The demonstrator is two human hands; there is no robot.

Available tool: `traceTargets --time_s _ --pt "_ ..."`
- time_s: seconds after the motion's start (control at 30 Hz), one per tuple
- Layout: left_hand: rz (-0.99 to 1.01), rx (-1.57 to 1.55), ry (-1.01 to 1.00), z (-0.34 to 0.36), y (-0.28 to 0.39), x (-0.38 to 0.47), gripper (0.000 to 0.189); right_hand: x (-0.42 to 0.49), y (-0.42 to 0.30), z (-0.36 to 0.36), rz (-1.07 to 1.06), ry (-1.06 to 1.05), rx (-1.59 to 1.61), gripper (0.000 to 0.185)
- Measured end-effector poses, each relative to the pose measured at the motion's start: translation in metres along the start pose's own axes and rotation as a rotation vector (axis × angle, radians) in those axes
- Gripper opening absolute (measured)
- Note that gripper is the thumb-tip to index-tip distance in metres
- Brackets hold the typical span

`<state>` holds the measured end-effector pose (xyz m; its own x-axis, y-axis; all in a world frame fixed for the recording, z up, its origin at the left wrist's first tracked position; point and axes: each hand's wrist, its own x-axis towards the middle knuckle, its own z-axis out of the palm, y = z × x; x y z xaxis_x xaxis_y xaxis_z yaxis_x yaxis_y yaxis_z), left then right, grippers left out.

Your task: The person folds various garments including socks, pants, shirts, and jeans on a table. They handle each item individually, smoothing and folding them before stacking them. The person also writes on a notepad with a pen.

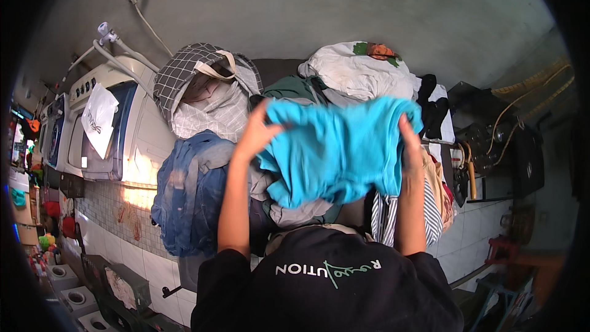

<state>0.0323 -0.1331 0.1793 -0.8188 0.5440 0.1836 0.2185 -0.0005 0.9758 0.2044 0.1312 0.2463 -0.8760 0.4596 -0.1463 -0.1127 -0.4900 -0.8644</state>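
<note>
A turquoise garment (341, 147) of ribbed-looking cloth is stretched between my two hands in front of my chest, its edges slightly blurred. My left hand (259, 133) holds its left end, with the thumb pointing inward and the fingers partly behind the cloth. At the opposite end, my right hand (410, 145) grips the edge, thumb in front and the other fingers hidden. Below the garment lie crumpled grey clothes (299, 213). Blue denim clothing (191, 198) is heaped beside my left forearm, and striped cloth (432, 212) hangs by my right forearm.
A grey checked fabric basket (207, 92) leans open at the back left, beside a washing machine (133, 124). White cloth (359, 69) and dark green cloth (295, 88) lie near the wall. Black socks (432, 110) rest at the back right.
</note>
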Motion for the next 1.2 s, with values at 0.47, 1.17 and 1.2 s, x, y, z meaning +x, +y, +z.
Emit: traceTargets --time_s 0.47,1.17,1.2 --pt "0.431 0.623 0.178 0.028 0.089 -0.061 0.027 0.032 0.012 -0.073 -0.231 -0.050 -0.167 0.039" --pt "0.176 0.817 0.559 -0.003 -0.100 0.021 0.033 0.045 0.186 0.011 -0.584 0.182 -1.411 0.031" --pt "0.193 0.818 0.528 -0.008 -0.110 0.028 0.031 0.052 0.191 0.006 -0.581 0.307 -1.467 0.034"
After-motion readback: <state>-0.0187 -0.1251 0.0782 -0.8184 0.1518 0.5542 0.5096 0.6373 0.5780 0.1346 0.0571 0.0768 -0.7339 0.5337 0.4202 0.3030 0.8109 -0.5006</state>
